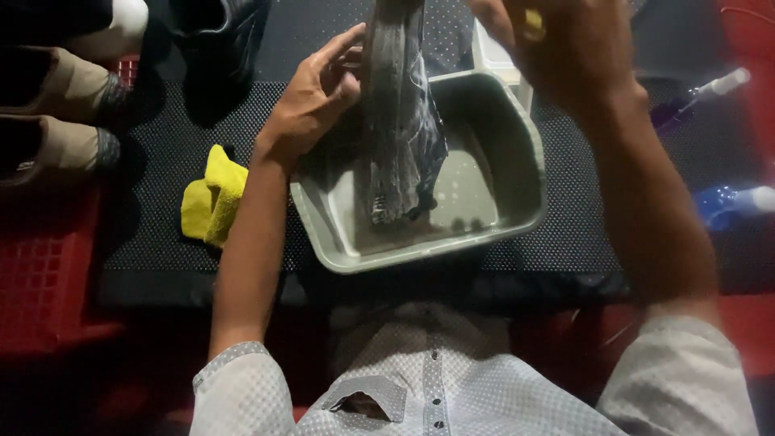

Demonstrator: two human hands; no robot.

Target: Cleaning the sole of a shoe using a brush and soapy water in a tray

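Observation:
A dark grey, wet shoe (pixel 395 137) stands on end over a grey plastic basin (pixel 529 153) that holds shallow murky water; its lower end hangs just above or in the water. My left hand (pixel 311 101) presses against the shoe's left side, thumb and fingers spread along it, holding it up. My right hand (pixel 565 48) is raised at the top right, above the basin's far corner, closed on a small yellow item (pixel 533 24) that is mostly hidden by the fingers. The top of the shoe runs out of view.
The basin sits on a black dotted mat (pixel 161 129). A crumpled yellow cloth (pixel 211 198) lies left of it. Beige shoes (pixel 64 85) and a dark shoe (pixel 226 32) are at the far left, over a red crate (pixel 40 274). Two spray bottles (pixel 698 97) (pixel 739 202) lie right.

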